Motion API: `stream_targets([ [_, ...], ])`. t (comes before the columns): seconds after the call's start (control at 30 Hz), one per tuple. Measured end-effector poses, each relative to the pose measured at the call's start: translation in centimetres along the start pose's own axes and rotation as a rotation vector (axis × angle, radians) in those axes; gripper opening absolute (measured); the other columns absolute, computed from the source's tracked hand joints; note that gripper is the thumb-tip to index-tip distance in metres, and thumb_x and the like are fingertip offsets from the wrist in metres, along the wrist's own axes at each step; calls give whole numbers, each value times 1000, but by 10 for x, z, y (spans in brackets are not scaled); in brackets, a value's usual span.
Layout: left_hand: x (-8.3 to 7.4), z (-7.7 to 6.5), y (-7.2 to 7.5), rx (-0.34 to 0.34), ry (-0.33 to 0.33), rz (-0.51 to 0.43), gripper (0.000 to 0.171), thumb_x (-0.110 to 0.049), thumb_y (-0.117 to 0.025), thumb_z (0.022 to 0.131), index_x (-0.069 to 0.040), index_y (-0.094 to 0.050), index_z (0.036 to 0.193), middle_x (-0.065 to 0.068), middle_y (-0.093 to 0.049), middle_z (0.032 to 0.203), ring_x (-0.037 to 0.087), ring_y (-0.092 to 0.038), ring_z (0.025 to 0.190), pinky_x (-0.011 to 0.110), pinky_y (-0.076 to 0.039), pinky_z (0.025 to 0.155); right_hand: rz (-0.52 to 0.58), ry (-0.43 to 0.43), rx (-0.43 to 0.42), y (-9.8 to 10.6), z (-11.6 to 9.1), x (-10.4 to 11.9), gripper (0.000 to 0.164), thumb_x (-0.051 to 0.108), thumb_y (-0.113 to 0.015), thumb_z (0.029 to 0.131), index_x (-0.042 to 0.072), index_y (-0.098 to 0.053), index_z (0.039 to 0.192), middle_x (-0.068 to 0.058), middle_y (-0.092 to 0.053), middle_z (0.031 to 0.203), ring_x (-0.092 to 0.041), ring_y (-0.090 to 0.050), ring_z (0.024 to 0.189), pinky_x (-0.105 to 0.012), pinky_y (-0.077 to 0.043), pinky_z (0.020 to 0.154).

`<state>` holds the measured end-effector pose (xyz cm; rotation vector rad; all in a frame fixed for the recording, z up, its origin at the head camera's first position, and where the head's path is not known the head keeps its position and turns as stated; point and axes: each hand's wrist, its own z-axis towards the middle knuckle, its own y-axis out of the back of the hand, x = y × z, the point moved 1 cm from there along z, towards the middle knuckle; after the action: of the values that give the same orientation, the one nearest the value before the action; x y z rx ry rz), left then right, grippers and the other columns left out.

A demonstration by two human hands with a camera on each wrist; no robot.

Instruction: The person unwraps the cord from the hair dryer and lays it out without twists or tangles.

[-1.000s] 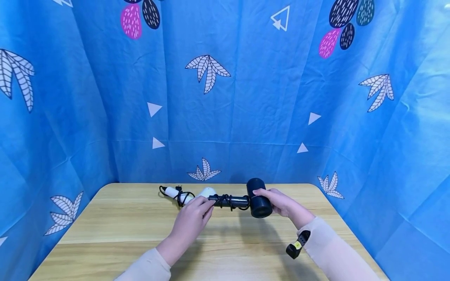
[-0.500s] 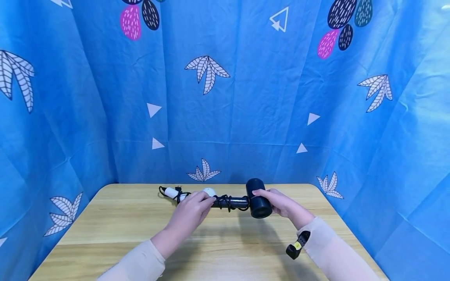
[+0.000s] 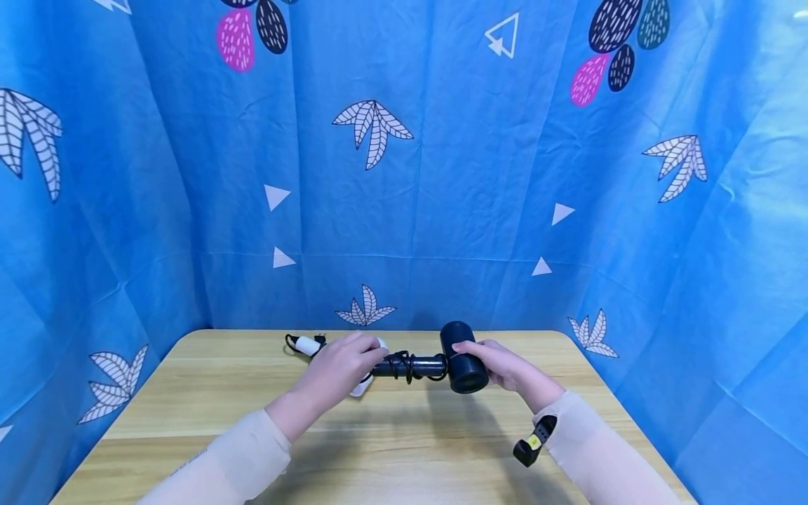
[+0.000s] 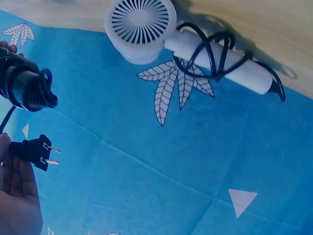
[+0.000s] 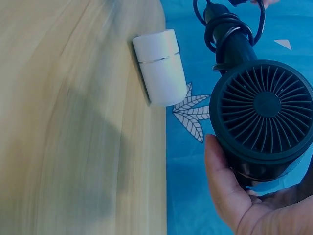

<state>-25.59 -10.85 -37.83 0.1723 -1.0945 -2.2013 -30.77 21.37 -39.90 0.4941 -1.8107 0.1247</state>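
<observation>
A black hair dryer is held up above the table, its cord wound around the handle. My right hand grips it by the head, the thumb on the barrel; the vented rear end shows in the right wrist view. At the end of the handle, my left hand pinches the cord's two-pronged plug, as the left wrist view shows. Behind my left hand lies a white hair dryer on the table, partly hidden in the head view. A black cord wraps its handle.
The wooden table has its back edge against a blue patterned curtain, which also hangs along both sides. A black wrist strap device sits at my right cuff.
My left hand has moved a little to the left along the black hair dryer's handle, uncovering the lower part of the white dryer. The right hand and black hair dryer have hardly moved.
</observation>
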Motion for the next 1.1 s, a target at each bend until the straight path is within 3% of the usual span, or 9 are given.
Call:
stream_targets([
  [0.43,12,10,6,75,-38,-2,35,2,-80,81,-13,-75,113,-2,-65,100,12,-61,90,21,-55,77,-15,6,-11,-1,0,0,73,43,-60,94,-11,-39,139,-19,-70,107,-28,-72,89,-38,-61,76],
  [0.83,24,11,-2,114,19,-66,31,-4,-78,86,-15,-75,114,-5,-66,101,9,-61,91,19,-55,77,2,4,27,2,3,-6,72,41,-58,97,-10,-36,143,-19,-68,109,-27,-72,89,-37,-61,75],
  [1.1,30,7,-8,93,-3,-58,28,-2,-77,85,-14,-76,110,-4,-65,98,10,-61,87,18,-54,74,5,14,42,3,1,-6,74,40,-57,97,-10,-33,145,-19,-68,111,-27,-72,91,-38,-61,77],
])
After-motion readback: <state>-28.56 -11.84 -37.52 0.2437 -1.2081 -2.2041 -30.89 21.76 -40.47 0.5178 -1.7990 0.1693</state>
